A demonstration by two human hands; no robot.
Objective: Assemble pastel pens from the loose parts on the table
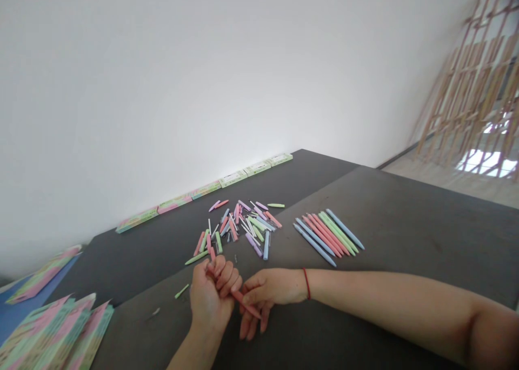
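My left hand (pixel 213 290) is closed in a fist around a pinkish-red pen (pixel 252 309). The pen's pointed end comes out of the fist to the lower right. My right hand (pixel 265 290), with a red cord at its wrist, has its thumb and fingers about that pointed end. A pink piece also shows at the top of my left fist; whether it belongs to the same pen is hidden. Just beyond my hands lies a loose heap of pen parts (pixel 254 225) in pink, green, blue and purple, with thin white refills among them.
Right of the heap, several whole pens (pixel 330 233) lie side by side. Flat printed boxes (pixel 205 189) line the wall at the table's (pixel 409 229) back edge. More printed packs (pixel 60 332) stand at front left. A small green piece (pixel 182 291) lies left of my hands.
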